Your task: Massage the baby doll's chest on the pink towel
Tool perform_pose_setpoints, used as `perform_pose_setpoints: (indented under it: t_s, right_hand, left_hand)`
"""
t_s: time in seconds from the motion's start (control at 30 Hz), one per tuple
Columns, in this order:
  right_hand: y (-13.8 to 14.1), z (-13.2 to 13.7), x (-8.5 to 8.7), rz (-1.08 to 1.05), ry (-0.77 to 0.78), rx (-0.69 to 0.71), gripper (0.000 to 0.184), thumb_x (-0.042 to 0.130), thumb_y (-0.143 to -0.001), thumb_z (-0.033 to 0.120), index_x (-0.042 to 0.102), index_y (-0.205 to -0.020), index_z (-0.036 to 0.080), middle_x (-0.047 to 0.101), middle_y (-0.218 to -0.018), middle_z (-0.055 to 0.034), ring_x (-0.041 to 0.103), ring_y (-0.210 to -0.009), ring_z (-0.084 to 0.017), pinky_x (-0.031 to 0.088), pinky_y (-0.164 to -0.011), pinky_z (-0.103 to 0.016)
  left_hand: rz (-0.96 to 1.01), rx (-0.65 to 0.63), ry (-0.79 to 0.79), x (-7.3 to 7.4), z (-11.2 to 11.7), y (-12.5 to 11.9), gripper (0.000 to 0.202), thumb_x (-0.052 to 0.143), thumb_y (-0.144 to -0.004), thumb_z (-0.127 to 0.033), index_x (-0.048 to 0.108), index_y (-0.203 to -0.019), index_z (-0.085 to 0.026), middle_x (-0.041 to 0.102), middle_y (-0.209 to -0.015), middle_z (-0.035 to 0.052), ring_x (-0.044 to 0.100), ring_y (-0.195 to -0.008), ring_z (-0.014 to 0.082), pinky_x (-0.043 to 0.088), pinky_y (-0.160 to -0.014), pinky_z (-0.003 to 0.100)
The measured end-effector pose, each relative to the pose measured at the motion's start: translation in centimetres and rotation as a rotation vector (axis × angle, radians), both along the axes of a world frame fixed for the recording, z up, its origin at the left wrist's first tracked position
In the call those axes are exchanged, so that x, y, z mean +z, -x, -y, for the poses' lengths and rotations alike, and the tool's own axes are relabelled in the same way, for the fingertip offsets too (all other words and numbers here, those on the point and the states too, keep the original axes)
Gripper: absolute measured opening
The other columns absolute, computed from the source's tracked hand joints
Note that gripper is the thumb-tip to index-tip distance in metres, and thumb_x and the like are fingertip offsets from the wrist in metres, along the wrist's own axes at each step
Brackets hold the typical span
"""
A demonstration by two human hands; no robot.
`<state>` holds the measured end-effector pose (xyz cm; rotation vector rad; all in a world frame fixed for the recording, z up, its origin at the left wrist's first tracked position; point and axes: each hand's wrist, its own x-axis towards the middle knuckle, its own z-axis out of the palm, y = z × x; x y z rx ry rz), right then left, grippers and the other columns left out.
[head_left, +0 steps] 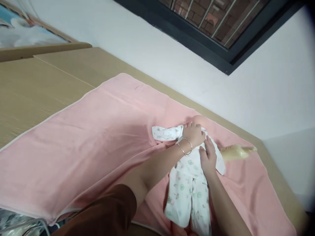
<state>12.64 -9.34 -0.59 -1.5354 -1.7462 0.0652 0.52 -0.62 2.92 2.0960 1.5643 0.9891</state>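
Observation:
A baby doll, its rounded skin-coloured head (199, 120) partly showing, lies on its back wearing a white patterned baby top (190, 162) and matching trousers (180, 198). My left hand (194, 134), with a thin bangle at the wrist, is on the upper chest near the collar, fingers curled onto the cloth. Just below and to the right, my right hand (208, 154) holds the top's front edge with bent fingers. Both hands cover the neck area, and the exact grip is partly hidden. One sleeve (167, 133) stretches left; the other (220, 162) points down on the right.
A pink blanket (118, 108) lies under the doll on a wooden surface (49, 78). Right of the doll is a yellowish translucent bottle-like item (237, 152). A white wall and a dark-framed window (228, 62) stand behind. Metal bars (31, 224) show at lower left.

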Motion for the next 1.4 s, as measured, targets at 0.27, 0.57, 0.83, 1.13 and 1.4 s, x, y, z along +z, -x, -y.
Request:
perform_pose_setpoints:
  t_s: [0.27, 0.57, 0.83, 1.13, 1.4]
  right_hand:
    - [0.8, 0.9, 0.7, 0.003, 0.059, -0.059, 0.049, 0.048, -0.092, 0.032, 0.055, -0.14, 0.026, 0.044, -0.155, -0.0064, 0.036, -0.146, -0.028, 0.027, -0.12, -0.055]
    - [1.9, 1.1, 1.4, 0.022, 0.054, -0.078, 0.053, 0.043, -0.09, 0.029, 0.054, -0.142, 0.022, 0.046, -0.153, -0.0064, 0.038, -0.145, -0.029, 0.025, -0.121, -0.055]
    - [1.9, 1.2, 1.5, 0.038, 0.07, -0.092, 0.054, 0.04, -0.091, 0.028, 0.052, -0.143, 0.02, 0.045, -0.154, -0.0083, 0.037, -0.145, -0.03, 0.028, -0.12, -0.055]
    - [1.6, 1.3, 1.5, 0.065, 0.08, -0.094, 0.054, 0.04, -0.092, 0.032, 0.051, -0.144, 0.022, 0.044, -0.155, -0.0071, 0.036, -0.146, -0.03, 0.026, -0.12, -0.057]
    - [1.5, 1.3, 1.4, 0.055, 0.069, -0.099, 0.053, 0.041, -0.092, 0.028, 0.052, -0.143, 0.024, 0.047, -0.152, -0.006, 0.037, -0.145, -0.029, 0.026, -0.119, -0.057]
  left_hand:
    - [0.157, -0.086, 0.057, -0.2, -0.1, 0.3, 0.03, 0.05, -0.089, -0.035, 0.064, -0.105, -0.013, 0.064, -0.113, 0.0161, 0.052, -0.119, 0.0317, 0.042, -0.099, 0.048]
    - [0.19, -0.149, 0.098, 0.0, 0.0, 0.5, 0.032, 0.052, -0.09, -0.037, 0.064, -0.107, -0.013, 0.063, -0.115, 0.0168, 0.052, -0.121, 0.0306, 0.039, -0.102, 0.045]
    - [0.249, -0.134, 0.075, -0.5, -0.1, 0.0, 0.029, 0.054, -0.087, -0.034, 0.065, -0.102, -0.012, 0.064, -0.109, 0.0179, 0.055, -0.113, 0.031, 0.042, -0.098, 0.045]
    - [0.251, -0.145, 0.072, -0.3, 0.2, 0.4, 0.03, 0.053, -0.088, -0.035, 0.065, -0.101, -0.011, 0.064, -0.107, 0.0183, 0.055, -0.115, 0.0322, 0.043, -0.097, 0.046]
    - [0.201, -0.081, 0.042, -0.5, 0.3, 0.1, 0.026, 0.051, -0.09, -0.034, 0.067, -0.1, -0.016, 0.065, -0.107, 0.0169, 0.056, -0.111, 0.0288, 0.043, -0.096, 0.043]
